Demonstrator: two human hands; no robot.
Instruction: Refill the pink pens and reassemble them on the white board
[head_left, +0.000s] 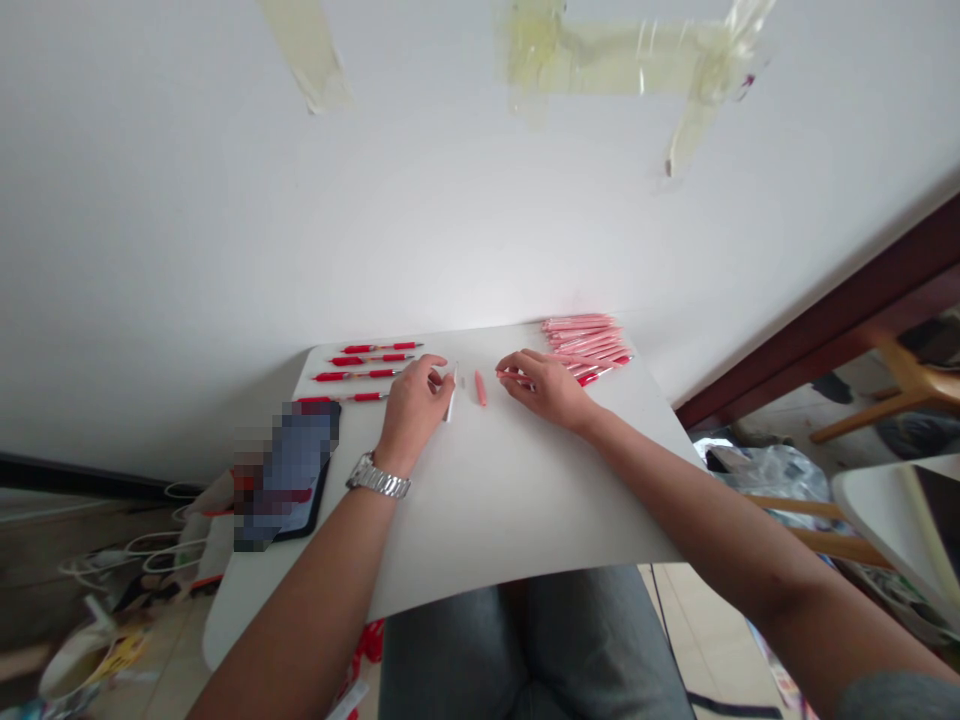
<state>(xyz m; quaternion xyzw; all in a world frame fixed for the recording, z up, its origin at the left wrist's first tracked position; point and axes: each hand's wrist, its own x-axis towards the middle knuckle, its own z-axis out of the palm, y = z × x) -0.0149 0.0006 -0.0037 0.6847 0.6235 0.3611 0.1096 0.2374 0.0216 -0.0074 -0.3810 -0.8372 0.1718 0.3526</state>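
My left hand (415, 404), with a metal watch on the wrist, rests on the white table (487, 500) with its fingers curled round a thin white pen refill (452, 392). My right hand (541, 385) lies to the right, fingers pinched on a red pen part (510, 376) that points left. Between the two hands a short pink piece (481, 388) lies loose on the table. A heap of pink pen barrels (589, 342) sits just beyond my right hand. Left of my left hand, several red pens (367, 362) lie in a neat row.
A dark phone (296, 470) lies at the table's left edge. The table stands against a white wall (450, 200) with tape strips. Bags and clutter cover the floor at left; a wooden chair (892, 390) and another white tabletop (892, 520) are at right.
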